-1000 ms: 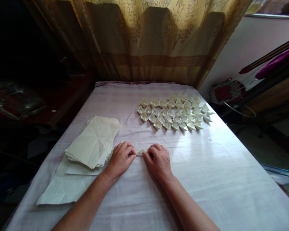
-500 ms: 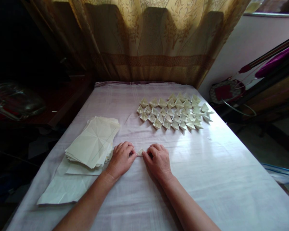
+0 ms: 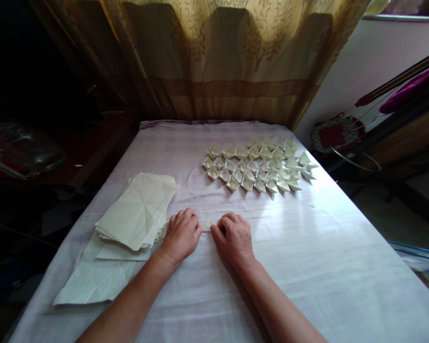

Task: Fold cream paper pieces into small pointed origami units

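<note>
Head view: left hand [image 3: 181, 234], right hand [image 3: 234, 238], both curled, fingertips tight on folded paper piece [image 3: 208, 225].

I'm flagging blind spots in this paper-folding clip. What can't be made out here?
1. Head view: small folded piece mostly covered by fingers of the left hand and right hand; shape unclear.
2. Head view: paper stack, sheets too thin to count.
3. Head view: glossy object at left edge, too dark, cut off.
</note>
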The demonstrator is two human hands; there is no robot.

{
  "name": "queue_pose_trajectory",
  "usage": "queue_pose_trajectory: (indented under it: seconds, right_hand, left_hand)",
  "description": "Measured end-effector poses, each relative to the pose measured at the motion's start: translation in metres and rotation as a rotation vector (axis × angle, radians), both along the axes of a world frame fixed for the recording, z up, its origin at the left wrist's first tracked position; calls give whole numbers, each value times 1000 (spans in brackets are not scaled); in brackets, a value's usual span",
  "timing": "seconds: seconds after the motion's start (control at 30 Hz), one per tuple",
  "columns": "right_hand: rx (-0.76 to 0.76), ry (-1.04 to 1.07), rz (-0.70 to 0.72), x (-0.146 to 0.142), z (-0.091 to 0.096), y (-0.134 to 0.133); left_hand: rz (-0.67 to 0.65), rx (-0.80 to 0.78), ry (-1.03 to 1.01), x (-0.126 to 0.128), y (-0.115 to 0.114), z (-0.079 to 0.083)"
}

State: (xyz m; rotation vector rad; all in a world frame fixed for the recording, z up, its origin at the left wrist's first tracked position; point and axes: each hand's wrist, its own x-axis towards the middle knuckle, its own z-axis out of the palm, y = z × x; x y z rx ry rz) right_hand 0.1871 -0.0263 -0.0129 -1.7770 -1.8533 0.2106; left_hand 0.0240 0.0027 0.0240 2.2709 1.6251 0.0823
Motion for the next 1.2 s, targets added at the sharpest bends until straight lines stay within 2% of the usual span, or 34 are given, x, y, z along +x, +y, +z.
queue_pose_trajectory:
  seconds: [0.17, 0.43, 0.53, 0.63, 0.73, 0.87, 1.2]
  right_hand:
    - [-8, 1, -8, 0, 1, 1]
    - [-17, 20, 7, 1, 0, 3]
    - [6, 58, 52, 5, -4, 1]
    - [53, 111, 145, 9, -7, -2]
    - [112, 94, 215, 12, -9, -6]
    - [118, 20, 236, 11, -6, -11]
    - [11, 15, 328, 18, 2, 0]
  left_hand:
    - [6, -34, 32, 3, 1, 5]
    - [29, -48, -176, -10, 6, -11]
    - [-3, -37, -240, -15, 3, -13]
    - [-29, 45, -266, -15, -6, -15]
    - [-44, 163, -218, -13, -17, -19]
    - [-29, 275, -122, -14, -26, -21]
    - [-37, 270, -89, -13, -26, -17]
